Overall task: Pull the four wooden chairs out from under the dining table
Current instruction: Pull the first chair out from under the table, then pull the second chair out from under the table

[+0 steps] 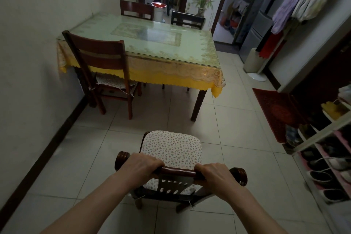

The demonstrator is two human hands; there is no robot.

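Note:
A dark wooden chair with a flowered cushion (171, 148) stands on the tiled floor well clear of the dining table (197, 55). My left hand (141, 164) and my right hand (215, 174) both grip its top rail. The table has a glass top over a yellow lace cloth and sits against the left wall. A second chair (100, 59) is at the table's near left side, its seat partly under the cloth. Two more chairs, one (136, 9) at far left and one (188, 20) at far right, stand tucked at the far side, only their backs showing.
A shoe rack (322, 150) lines the right wall, with a red mat (275, 112) and a white fan base (255, 66) beyond it. Clothes hang at upper right. A doorway behind the table leads to a cluttered room. A white wall runs along the left.

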